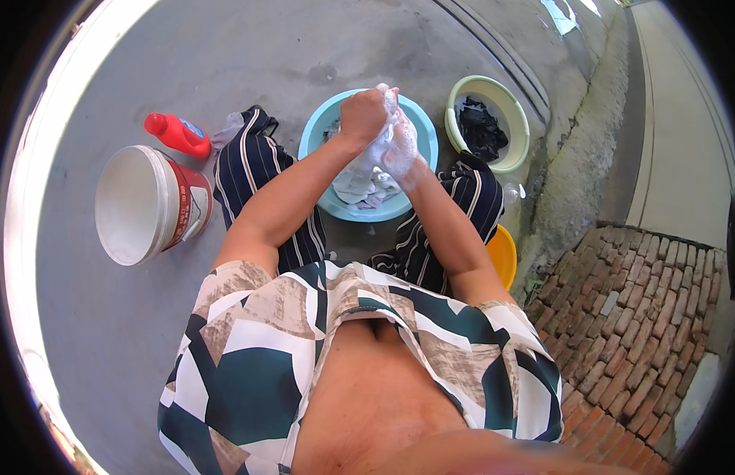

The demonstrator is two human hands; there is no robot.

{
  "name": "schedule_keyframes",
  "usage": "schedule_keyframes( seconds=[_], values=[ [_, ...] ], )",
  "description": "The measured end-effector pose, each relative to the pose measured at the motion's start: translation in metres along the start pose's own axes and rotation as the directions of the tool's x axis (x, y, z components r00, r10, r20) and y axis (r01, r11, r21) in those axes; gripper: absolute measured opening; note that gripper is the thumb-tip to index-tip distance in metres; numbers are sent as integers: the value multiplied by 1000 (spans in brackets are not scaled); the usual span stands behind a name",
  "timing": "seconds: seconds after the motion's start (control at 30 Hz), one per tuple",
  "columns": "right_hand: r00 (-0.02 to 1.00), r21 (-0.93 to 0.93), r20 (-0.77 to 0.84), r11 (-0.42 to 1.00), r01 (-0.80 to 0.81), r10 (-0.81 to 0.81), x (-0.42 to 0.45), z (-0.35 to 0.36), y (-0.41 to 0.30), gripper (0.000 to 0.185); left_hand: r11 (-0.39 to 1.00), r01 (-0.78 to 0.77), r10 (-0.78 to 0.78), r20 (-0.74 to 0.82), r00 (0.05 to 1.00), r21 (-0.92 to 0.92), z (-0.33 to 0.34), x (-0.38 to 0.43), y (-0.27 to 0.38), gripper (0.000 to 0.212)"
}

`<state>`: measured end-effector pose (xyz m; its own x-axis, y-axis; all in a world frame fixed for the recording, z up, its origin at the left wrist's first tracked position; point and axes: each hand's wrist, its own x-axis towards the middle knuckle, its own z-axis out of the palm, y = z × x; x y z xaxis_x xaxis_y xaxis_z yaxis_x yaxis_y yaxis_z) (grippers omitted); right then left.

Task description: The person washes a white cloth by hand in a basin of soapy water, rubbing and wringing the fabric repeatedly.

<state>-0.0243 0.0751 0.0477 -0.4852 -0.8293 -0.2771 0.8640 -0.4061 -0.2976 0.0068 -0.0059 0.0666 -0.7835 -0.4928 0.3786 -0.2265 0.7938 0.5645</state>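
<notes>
Above a light-blue basin, both of my hands are close together on a wet, sudsy white cloth. My left hand is closed in a fist around its upper part. Thick foam coats my right hand, which grips the cloth just beside the left. The lower folds of the cloth hang into the basin, over more whitish laundry. A greyish fabric shows at the basin's left side. My forearms and the foam hide part of the cloth.
On the concrete floor at left are a white bucket tilted in view and a red detergent bottle. A pale-green basin with dark wet cloth stands at right. A yellow basin is partly hidden near my right knee. Brick paving lies beyond.
</notes>
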Motion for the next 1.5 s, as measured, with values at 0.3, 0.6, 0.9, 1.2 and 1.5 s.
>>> schedule_keyframes(
  seconds=[0.3,0.6,0.9,1.2,1.5],
  values=[
    [985,-280,-146,959,48,-92,-16,27,0,23,998,59,-59,3,998,-1,9,6,-14,32],
    [999,-735,-32,678,-3,-29,-30,20,-34,27,298,549,-299,470,831,-781,-10,10,-23,37],
    [936,-530,-34,801,280,-350,-29,-1,-42,14,79,595,-254,561,788,-800,-11,10,-20,26],
    [938,-243,-116,925,292,-327,-9,-42,-48,9,566,500,-90,553,828,-656,-6,-4,-33,24],
    [970,-300,-76,933,198,-231,-6,-34,-17,14,875,5,93,179,980,-483,5,-23,-10,13]
  ],
)
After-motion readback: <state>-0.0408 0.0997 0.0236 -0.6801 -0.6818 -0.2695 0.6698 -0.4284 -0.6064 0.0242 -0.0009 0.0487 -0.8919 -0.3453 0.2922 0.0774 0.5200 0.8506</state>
